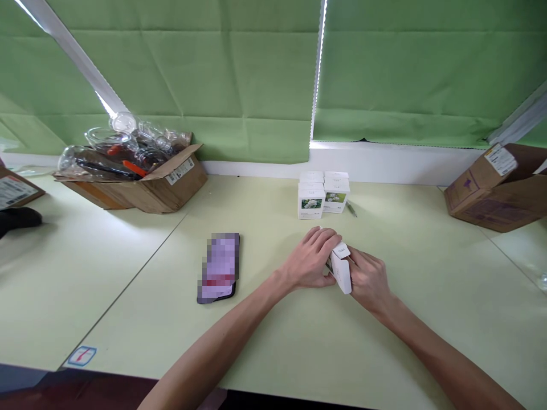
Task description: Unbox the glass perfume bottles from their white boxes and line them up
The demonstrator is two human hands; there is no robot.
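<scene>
A small white carton (342, 274) is held above the table, tilted, with an end flap sticking out toward me. My left hand (311, 259) wraps around its left side, fingers over the top and thumb underneath. On the other side my right hand (370, 278) is closed against the carton near the flap; its fingertips are partly hidden. Just beyond my hands stand several similar white cartons (311, 209) in two rows, with white flower pictures on their fronts. Beside them lies a thin greenish pen-like item (351, 209).
A phone (220, 266) with a blurred screen lies left of my hands. An open cardboard box (179, 185) full of clear plastic items stands at the back left, and another cardboard box (491, 191) at the right. Green blinds (192, 74) hang behind the table (265, 347).
</scene>
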